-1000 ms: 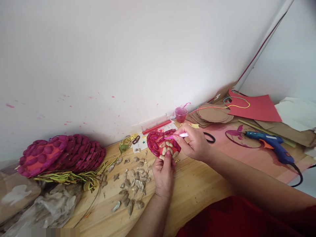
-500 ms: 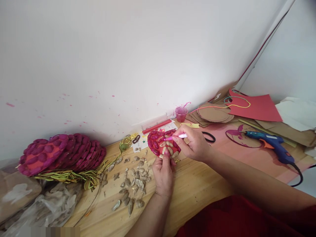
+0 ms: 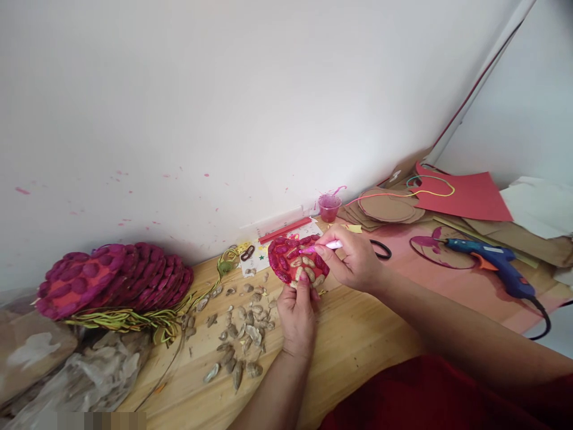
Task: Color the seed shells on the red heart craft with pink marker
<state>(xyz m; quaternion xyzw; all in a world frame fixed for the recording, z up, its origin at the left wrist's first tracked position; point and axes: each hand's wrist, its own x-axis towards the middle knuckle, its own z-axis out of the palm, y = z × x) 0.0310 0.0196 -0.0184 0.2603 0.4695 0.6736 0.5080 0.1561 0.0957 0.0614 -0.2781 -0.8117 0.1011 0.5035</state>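
On the wooden table (image 3: 367, 334), the largest thing, a leaning stack of painted discs (image 3: 111, 278) stands at the left; a knock could, I think, make it slide. At the right lies the blue glue gun (image 3: 496, 257); if its cable is pulled, the gun may be dragged, and whether it is hot I cannot tell. The right hand (image 3: 356, 260) has its fingers close together, pinching a brush; the left hand (image 3: 298, 313) grips the lower edge of a shell-covered disc (image 3: 284, 261), its thumb in front and its other fingers mostly hidden. This disc is held above the table, between the hands. If the thumb presses too strongly, a pale shell (image 3: 307, 261) under or near it might come loose. The small cup (image 3: 329, 209) by the wall could tip if an arm reaches carelessly. Finally, the slim brush (image 3: 333, 244), if overloaded, may drip pink paint on the thumb.
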